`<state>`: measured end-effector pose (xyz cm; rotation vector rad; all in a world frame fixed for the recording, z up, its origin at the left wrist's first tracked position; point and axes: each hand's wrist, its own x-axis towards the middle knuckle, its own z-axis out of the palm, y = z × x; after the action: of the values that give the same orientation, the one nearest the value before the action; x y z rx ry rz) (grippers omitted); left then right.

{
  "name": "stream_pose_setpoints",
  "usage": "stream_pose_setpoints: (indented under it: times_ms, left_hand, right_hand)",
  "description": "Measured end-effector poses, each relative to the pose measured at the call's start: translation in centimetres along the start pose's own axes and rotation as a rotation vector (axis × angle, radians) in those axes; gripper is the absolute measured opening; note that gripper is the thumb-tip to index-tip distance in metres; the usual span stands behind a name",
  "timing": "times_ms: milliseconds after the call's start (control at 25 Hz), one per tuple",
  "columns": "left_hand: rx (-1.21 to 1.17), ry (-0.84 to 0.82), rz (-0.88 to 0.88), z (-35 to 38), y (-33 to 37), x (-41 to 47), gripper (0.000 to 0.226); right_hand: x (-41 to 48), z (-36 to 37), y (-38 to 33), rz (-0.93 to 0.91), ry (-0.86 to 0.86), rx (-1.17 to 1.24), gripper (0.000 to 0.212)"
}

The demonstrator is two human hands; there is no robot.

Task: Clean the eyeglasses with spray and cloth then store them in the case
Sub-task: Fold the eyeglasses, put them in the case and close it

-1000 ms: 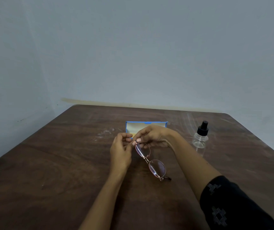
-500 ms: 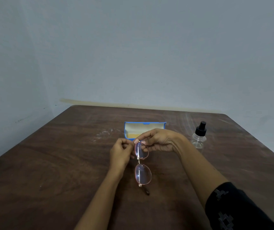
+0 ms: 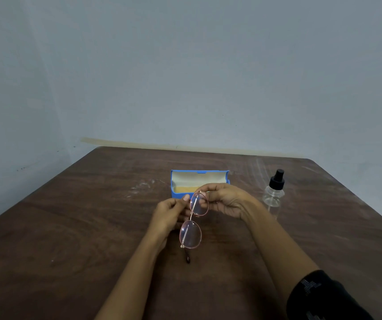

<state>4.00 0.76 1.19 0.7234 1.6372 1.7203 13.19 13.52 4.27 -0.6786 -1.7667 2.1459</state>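
Two hands share the eyeglasses (image 3: 194,221) here: your right hand (image 3: 225,200) pinches the far end of the frame between thumb and fingertips, closed on the rim of the farther lens, while your left hand (image 3: 170,214) curls narrow against the frame's left side, seemingly gripping it near the bridge, though the contact itself is hidden. The glasses hang just above the table (image 3: 69,227), in front of the case (image 3: 178,181). Their long axis runs away from you, one lens nearer and one farther, with a dark temple tip poking out toward you at the near end. The case lies open with an orange cloth (image 3: 185,188) inside. The spray bottle (image 3: 273,195) stands upright, well to the right of your hands. Judging by that, the cloth looks untouched and cleaning has probably not begun; spraying, wiping and storing appear to remain.
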Motion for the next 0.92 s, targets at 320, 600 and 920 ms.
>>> stream_pose_setpoints:
  times_ms: [320,600,920]
  left_hand:
    - [-0.084,0.103,-0.068,-2.1,0.4,0.2,0.038]
    - [-0.142,0.112,0.113,-2.1,0.1,1.3,0.009]
    - [0.333,0.3,0.248,-2.0,0.5,4.6,0.022]
  right_hand:
    - [0.5,-0.7,1.2,-0.21,0.423,0.244,0.025]
    - [0.5,-0.7,1.8,-0.361,0.674,0.087,0.027]
    - [1.2,-1.6,2.8,-0.465,0.849,-0.495,0.016]
